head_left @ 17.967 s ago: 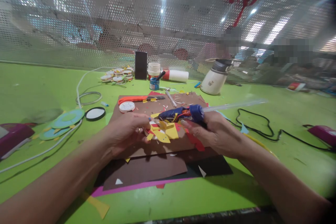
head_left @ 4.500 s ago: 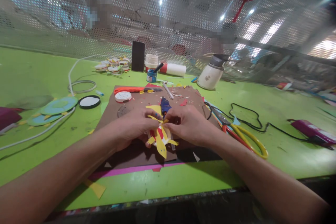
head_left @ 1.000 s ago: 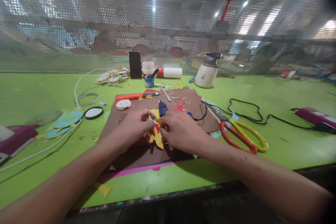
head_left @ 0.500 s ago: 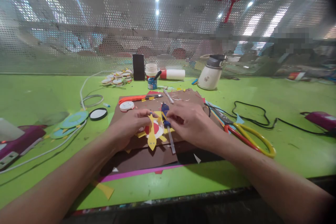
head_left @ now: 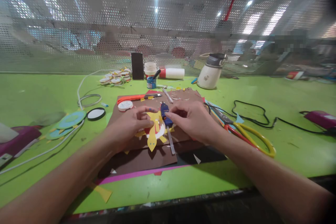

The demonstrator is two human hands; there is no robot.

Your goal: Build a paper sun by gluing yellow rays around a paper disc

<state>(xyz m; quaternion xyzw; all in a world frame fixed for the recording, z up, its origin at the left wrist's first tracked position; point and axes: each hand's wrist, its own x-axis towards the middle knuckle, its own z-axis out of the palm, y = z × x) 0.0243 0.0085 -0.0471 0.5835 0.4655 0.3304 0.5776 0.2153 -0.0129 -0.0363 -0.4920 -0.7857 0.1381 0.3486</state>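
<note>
My left hand (head_left: 128, 122) has its thumb against a yellow paper cutout (head_left: 151, 142) with a pointed head and two dots for eyes. The index finger stretches over the cutout's upper part. Beneath it lies a round red and white piece (head_left: 159, 132) with yellow paper tabs around it. My right hand (head_left: 193, 120) is closed, thumb and fingertips at the side of a blue glue gun (head_left: 165, 112). A clear glue stick (head_left: 171, 141) sticks out of the gun toward me. Some of the right fingers are hidden behind the hand.
Brown card sheets (head_left: 147, 159) lie under the work, with an orange cutter (head_left: 136, 98) and a white disc (head_left: 125, 105) on them. Scissors (head_left: 252, 140) and a black cord (head_left: 252, 122) are at right. A bottle (head_left: 210, 73), phone (head_left: 137, 65) and cups (head_left: 172, 73) stand or lie behind.
My left fingers have spread a little, and the cutout's upper end sits lower. My right hand has come against the glue gun, which shows more fully now.
</note>
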